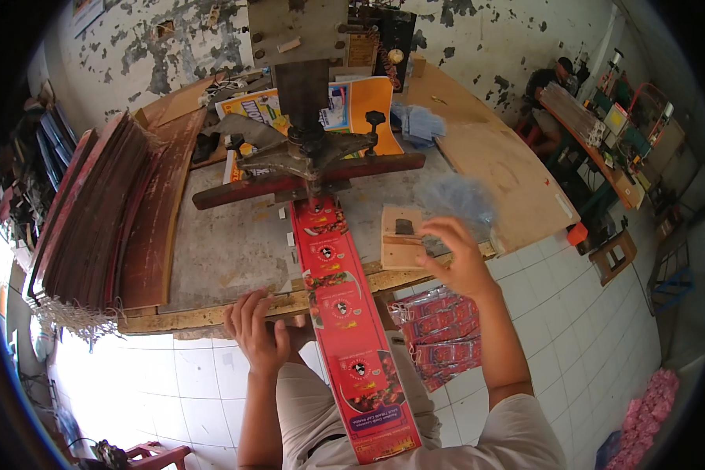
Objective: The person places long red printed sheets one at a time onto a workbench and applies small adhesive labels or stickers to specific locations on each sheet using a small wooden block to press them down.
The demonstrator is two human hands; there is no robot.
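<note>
A long red printed strip lies on the counter. It runs from under the metal press straight back toward the person and hangs over the counter's edge onto their lap. The left hand rests open on the edge, just left of the strip. The right hand, fingers loosely spread, reaches over a small wooden block right of the strip. Red packets lie on the floor beside the strip.

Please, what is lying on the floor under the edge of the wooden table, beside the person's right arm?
A pile of red printed packets lies on the white tiled floor, below the table edge. The right forearm and the long red strip cover part of the pile, so its full extent cannot be seen.
</note>
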